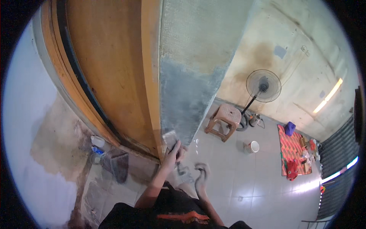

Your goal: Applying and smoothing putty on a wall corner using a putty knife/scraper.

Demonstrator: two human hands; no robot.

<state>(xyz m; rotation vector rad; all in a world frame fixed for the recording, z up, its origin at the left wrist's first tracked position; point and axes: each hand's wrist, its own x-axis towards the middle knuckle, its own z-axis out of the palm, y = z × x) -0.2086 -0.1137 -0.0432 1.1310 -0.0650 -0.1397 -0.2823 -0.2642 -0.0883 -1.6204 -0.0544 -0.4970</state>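
Observation:
My left hand [176, 153] is closed around a flat rectangular plastering trowel [170, 138]. The trowel's pale blade is tilted up beside the lower part of a narrow wall [185, 95], which has dark grey damp-looking plaster below and a lighter coat above. Lower and to the right, my right hand [202, 172] hangs apart from the wall, slightly blurred, with its fingers curved and a gap between them and the thumb. Nothing shows in it. Between my hands lies a greyish patch or object [183, 171] too unclear to name.
A wooden door [110, 68] stands left of the wall. Beyond are a brown plastic stool [225, 120], a standing fan [263, 86] and a white bucket [252, 147]. A patterned mat [286, 147] with several items lies right; containers [97, 141] sit by the left wall.

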